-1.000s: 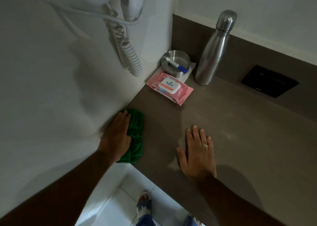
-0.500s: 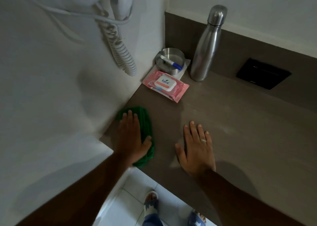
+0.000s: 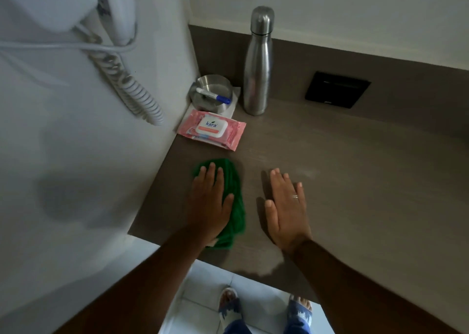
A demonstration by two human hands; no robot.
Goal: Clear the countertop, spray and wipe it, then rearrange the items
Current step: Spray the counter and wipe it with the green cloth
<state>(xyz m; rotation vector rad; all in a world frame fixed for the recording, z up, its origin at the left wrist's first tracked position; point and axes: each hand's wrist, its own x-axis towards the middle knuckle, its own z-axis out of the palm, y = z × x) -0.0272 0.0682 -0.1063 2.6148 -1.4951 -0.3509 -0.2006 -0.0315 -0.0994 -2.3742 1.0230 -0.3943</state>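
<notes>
Cloth: green cloth [image 3: 232,206], folded and ribbed, lying flat near the tabletop's [image 3: 355,181] front left corner.
Left hand: left hand [image 3: 209,204] pressed palm-down on the cloth, fingers [image 3: 210,173] spread flat, not clenched.
Right hand: right hand [image 3: 286,206] flat on bare tabletop just beside the cloth, fingers extended, holding nothing.
Back corner: pink wipes pack [image 3: 212,129], steel bowl [image 3: 212,92] with a pen [image 3: 213,96], steel bottle [image 3: 258,62] upright.

The brown table [image 3: 355,181] carried a green cloth [image 3: 233,201] near its front edge; a pink wipes pack [image 3: 212,128], steel bowl [image 3: 215,90] on white paper, and steel bottle [image 3: 257,64] stood at the back corner.
</notes>
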